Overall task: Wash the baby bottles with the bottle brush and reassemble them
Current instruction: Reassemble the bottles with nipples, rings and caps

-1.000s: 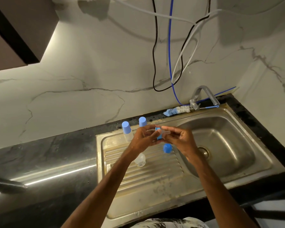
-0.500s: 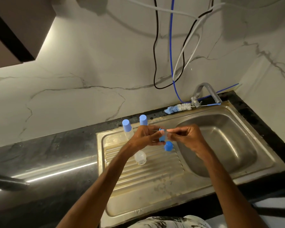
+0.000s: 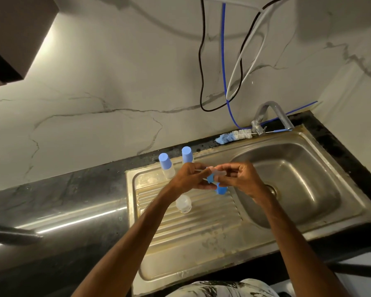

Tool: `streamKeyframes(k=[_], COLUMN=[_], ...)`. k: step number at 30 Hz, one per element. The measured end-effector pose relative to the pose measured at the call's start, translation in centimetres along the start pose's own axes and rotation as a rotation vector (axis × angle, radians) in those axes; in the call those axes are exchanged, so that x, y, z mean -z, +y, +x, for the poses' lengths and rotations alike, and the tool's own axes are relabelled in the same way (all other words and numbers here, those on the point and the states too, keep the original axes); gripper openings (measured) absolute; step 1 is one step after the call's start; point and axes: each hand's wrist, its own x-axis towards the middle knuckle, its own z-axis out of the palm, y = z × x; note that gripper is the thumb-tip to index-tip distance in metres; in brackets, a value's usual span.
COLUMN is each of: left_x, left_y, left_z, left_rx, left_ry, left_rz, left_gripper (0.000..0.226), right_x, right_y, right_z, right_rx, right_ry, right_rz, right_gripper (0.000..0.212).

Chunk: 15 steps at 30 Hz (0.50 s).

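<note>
Risk ahead: left hand (image 3: pixel 190 177) pinches the blue ring (image 3: pixel 210 180), right hand (image 3: pixel 243 179) pinches the clear teat (image 3: pixel 220 173) at it; one slip could drop either into the sink (image 3: pixel 308 168)

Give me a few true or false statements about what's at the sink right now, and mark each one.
The bottle brush lies at the back edge of the sink, by the faucet. True.
The left hand grips the brush. False: it and the right hand pinch a small bottle part.
Two blue-capped bottles stand on the drainboard. True.
The uncapped bottle lies in the basin. False: it stands on the drainboard.
</note>
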Motion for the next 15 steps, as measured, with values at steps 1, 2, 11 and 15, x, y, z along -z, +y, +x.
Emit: streamKeyframes(k=[1,2,11,15], left_x=[0.2,0.5,1.2,0.8], left_y=[0.0,0.0,0.5,-1.0], left_z=[0.1,0.3,0.7,1.5], left_rx=[0.003,0.0,0.019,0.042], left_ry=[-0.006,-0.009,-0.034,0.086], left_rz=[0.023,0.037,0.057,0.317], left_gripper=[0.032,0.031,0.041,0.044], right_x=[-0.1,-0.3,-0.3,0.3], right_y=[-0.1,-0.2,1.4,4.0], right_z=[0.1,0.3,0.9,0.4], right_rx=[-0.005,-0.011,-0.152,-0.244], right_ry=[-0.005,-0.005,0.036,0.17], right_rz=[0.007,0.02,0.214,0.401], right_gripper=[0.039,0.038,0.037,0.035])
